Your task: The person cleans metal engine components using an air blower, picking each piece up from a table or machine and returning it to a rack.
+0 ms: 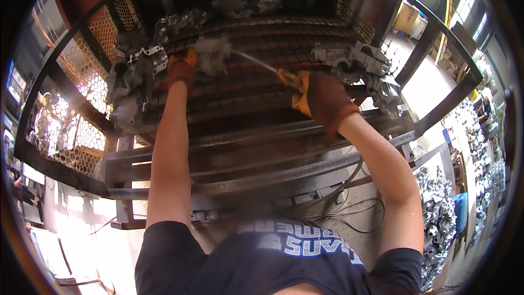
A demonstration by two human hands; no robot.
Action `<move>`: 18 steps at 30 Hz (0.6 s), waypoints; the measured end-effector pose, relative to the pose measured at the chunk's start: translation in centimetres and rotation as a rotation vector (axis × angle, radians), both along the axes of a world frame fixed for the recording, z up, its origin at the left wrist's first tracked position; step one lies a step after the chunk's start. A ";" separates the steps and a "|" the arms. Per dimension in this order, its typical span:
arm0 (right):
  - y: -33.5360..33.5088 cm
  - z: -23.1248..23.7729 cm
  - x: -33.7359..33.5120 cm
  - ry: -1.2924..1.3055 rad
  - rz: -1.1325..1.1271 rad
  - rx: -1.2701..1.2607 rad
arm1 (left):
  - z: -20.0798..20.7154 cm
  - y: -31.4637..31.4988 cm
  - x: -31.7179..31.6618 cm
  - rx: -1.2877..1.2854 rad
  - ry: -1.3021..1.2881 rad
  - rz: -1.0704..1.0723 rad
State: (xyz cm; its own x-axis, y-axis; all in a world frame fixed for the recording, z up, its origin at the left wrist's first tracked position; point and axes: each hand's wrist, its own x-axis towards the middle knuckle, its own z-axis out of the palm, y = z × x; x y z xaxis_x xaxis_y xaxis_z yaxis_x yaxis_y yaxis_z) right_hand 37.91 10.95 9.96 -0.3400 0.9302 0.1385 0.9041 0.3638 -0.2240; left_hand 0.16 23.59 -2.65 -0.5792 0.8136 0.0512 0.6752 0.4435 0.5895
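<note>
Both my hands wear orange-and-brown work gloves. My left hand (183, 68) is closed on the near left side of a grey metal casting (213, 54), which is slightly blurred above the barred rack (256, 95). In my right hand (326, 98) is an air blow gun (286, 77), gripped by its body. Its thin pale nozzle points left toward the casting, with the tip close to the casting's right side. More grey castings (146, 65) stand left of my left hand, and others (365, 63) are grouped on the rack beyond my right hand.
A dark metal frame (431, 117) with honeycomb mesh panels (82, 136) surrounds the rack. Further castings (234, 1) sit at the back. A hose (352, 177) curls down to the floor. Piled castings (436, 213) and a blue container (461, 213) stand at the right.
</note>
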 end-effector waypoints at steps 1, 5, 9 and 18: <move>0.1 0.6 0.2 0.103 -0.003 0.043 | 0.4 0.1 -0.3 -0.044 -0.035 -0.017; 0.4 -1.0 2.3 0.044 0.224 0.098 | 1.2 1.1 0.0 -0.162 -0.208 -0.128; -2.6 -2.4 3.8 0.120 0.053 0.010 | -0.5 4.2 -3.7 -0.175 -0.226 -0.167; -6.8 -3.3 8.8 0.341 -0.053 -0.036 | -0.6 6.2 0.0 -0.041 0.052 -0.148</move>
